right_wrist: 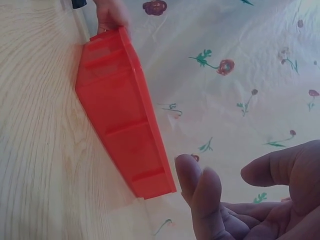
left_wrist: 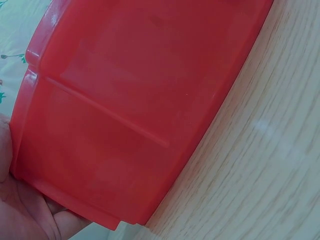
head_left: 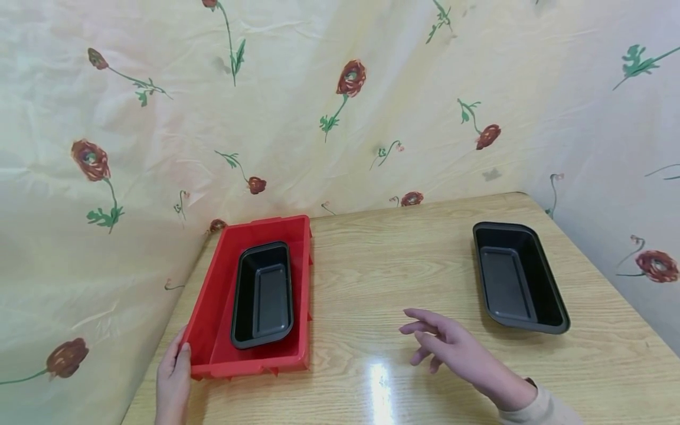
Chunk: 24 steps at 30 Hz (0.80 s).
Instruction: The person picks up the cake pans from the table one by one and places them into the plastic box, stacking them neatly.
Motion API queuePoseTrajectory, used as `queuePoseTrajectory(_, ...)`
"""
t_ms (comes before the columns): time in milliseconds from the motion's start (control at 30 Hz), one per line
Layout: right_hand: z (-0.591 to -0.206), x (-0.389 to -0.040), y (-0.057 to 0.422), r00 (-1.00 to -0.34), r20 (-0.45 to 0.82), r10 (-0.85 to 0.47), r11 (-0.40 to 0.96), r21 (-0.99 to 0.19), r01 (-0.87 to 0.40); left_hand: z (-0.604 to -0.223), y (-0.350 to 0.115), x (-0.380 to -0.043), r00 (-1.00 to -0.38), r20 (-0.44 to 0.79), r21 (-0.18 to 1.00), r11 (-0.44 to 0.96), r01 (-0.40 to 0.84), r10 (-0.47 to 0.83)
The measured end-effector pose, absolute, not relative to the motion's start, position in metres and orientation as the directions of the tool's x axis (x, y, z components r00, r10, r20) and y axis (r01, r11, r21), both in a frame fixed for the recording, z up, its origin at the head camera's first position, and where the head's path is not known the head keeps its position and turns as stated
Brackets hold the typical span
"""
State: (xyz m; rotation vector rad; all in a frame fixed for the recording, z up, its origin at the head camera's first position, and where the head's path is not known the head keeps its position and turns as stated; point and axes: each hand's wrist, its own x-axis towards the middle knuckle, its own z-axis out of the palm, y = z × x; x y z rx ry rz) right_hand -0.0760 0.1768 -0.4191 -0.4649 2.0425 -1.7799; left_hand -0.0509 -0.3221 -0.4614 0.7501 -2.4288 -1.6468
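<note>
At the left of the head view a red plastic bin (head_left: 304, 295) stands on the wooden table, with a black loaf pan (head_left: 272, 301) lying inside it. My left hand (head_left: 174, 378) grips the bin's near left corner, thumb over the rim. The left wrist view shows the bin's outer wall (left_wrist: 115, 115) close up, the palm and fingers (left_wrist: 70, 222) at its rim. My right hand (head_left: 451, 348) hovers above the table, empty, its fingers loosely bent and spread. Beyond it to the right lies a second black loaf pan (head_left: 507, 283).
The light wooden table (head_left: 393, 260) meets a flowered cloth (head_left: 297, 118) at the back and both sides. A bright reflection shines on the tabletop near the front, between the bin and my right hand.
</note>
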Motion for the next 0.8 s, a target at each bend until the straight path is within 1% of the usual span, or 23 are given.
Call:
queuePoseTrajectory(200,-0.418,-0.076,0.182,-0.873,-0.059,-0.484,0.14,-0.99,-0.011,-0.462,-0.322,-0.05,-0.871,-0.165,0.909,0.271,-0.316,-0.463)
queuePoseTrajectory(500,-0.418,-0.079,0.191,-0.881,-0.067,-0.469,0.145,-0.989,-0.002,-0.464,-0.322,-0.05,-0.868,-0.164,0.918,0.249,-0.307,-0.468)
queuePoseTrajectory(800,-0.414,-0.078,0.203,-0.894,-0.061,-0.443,0.165,-0.986,-0.015,-0.464,-0.321,-0.053,-0.863,-0.188,0.904,0.261,-0.338,-0.469)
